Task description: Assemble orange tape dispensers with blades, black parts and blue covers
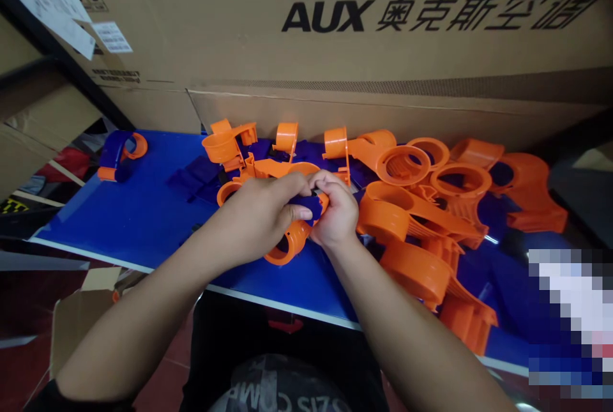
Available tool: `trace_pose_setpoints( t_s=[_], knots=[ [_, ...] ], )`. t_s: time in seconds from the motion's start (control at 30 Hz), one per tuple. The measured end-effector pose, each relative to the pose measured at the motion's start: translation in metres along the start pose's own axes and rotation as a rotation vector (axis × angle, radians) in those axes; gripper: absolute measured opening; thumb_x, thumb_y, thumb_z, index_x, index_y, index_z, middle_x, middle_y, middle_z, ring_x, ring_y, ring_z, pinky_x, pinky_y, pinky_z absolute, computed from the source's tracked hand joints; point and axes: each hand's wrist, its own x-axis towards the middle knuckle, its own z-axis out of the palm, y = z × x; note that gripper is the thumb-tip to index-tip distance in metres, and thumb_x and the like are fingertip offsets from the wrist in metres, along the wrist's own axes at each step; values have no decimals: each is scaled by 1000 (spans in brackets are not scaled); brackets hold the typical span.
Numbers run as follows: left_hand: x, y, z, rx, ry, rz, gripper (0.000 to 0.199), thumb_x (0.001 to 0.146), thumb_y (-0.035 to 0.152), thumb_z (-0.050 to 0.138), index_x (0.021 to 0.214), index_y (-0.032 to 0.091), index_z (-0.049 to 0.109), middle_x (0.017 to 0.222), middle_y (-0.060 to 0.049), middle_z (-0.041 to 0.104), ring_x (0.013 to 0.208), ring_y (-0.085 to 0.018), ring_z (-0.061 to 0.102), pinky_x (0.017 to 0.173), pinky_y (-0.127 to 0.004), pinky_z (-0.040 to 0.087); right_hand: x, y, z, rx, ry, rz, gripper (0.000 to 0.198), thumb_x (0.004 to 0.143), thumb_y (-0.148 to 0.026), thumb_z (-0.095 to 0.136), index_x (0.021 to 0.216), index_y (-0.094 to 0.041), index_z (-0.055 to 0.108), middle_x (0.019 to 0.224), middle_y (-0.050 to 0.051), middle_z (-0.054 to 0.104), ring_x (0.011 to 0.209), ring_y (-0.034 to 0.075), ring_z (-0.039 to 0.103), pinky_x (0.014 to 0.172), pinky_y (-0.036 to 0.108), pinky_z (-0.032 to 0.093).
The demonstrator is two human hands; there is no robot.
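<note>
Both hands meet over the middle of the table around one orange-and-blue plastic tape dispenser (312, 206). My left hand (272, 204) is closed on its blue part, with the thumb pressed along it. My right hand (338, 211) wraps its orange side from the right. The fingers cover much of the dispenser. Just below them, an orange ring (287, 244) shows over the tabletop; whether it belongs to the held dispenser I cannot tell. Behind the hands lie more orange dispenser frames (282, 169) and dark blue plastic pieces (201, 179).
Orange frames (416, 265) are heaped along the right of the blue table (96, 214). A blue-and-orange dispenser (117, 155) stands at the far left. A large cardboard box (239, 35) walls the back. An open carton (76, 316) sits below the front edge.
</note>
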Motion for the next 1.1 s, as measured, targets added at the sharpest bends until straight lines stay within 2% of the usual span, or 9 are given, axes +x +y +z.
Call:
trace_pose_setpoints(
  t_s=[0.07, 0.17, 0.27, 0.37, 0.53, 0.7, 0.87, 1.1],
  knots=[
    [-2, -2, 5, 4, 110, 27, 20, 95, 15, 76, 113, 24, 74, 101, -1, 84, 88, -20, 80, 77, -29, 60, 0, 2, -2, -25, -4, -43, 21, 81, -29, 60, 62, -25, 68, 69, 3, 64, 74, 22, 60, 78, 36, 51],
    [-8, -5, 14, -20, 258, 146, 16, 94, 14, 79, 108, 23, 80, 103, -3, 87, 93, -21, 84, 84, -30, 66, -1, 4, -4, -35, -9, -95, 21, 82, -28, 58, 63, -26, 68, 71, 3, 65, 76, 23, 61, 81, 37, 50],
    [-14, -7, 21, -71, 347, 206, 11, 95, 18, 81, 105, 22, 83, 107, -5, 88, 106, -24, 85, 96, -36, 69, -3, 5, -4, -62, -18, -125, 22, 83, -29, 57, 65, -26, 68, 75, 4, 68, 80, 24, 62, 81, 39, 49],
    [-19, -9, 25, -110, 401, 214, 10, 95, 20, 83, 104, 23, 85, 109, -5, 88, 109, -25, 85, 99, -39, 71, -6, 3, -4, -95, -37, -165, 23, 85, -29, 57, 66, -27, 68, 72, 4, 67, 77, 25, 60, 80, 40, 48],
    [-26, -10, 25, -149, 411, 254, 17, 93, 17, 84, 109, 25, 85, 114, -5, 87, 110, -21, 84, 101, -34, 70, -9, -3, -2, -100, -54, -237, 23, 86, -26, 58, 66, -26, 69, 71, 4, 67, 74, 24, 61, 77, 39, 48],
    [-30, -13, 26, -150, 440, 233, 22, 91, 17, 87, 112, 25, 86, 120, -6, 85, 109, -19, 83, 101, -32, 70, -11, -4, -1, -132, -31, -267, 25, 89, -29, 58, 67, -26, 69, 71, 4, 67, 73, 24, 60, 77, 40, 49],
    [-33, -11, 26, -122, 449, 216, 21, 90, 19, 88, 109, 26, 86, 113, -4, 86, 102, -17, 84, 97, -31, 70, -14, -6, 0, -145, -40, -282, 24, 89, -31, 59, 68, -25, 68, 71, 5, 67, 71, 23, 61, 74, 40, 50],
    [-36, -10, 24, -85, 432, 211, 20, 90, 21, 89, 110, 22, 85, 110, -5, 87, 101, -18, 84, 95, -30, 71, -17, -8, 2, -132, -39, -304, 23, 89, -28, 59, 69, -25, 69, 72, 4, 66, 71, 23, 62, 75, 41, 52]
  ],
)
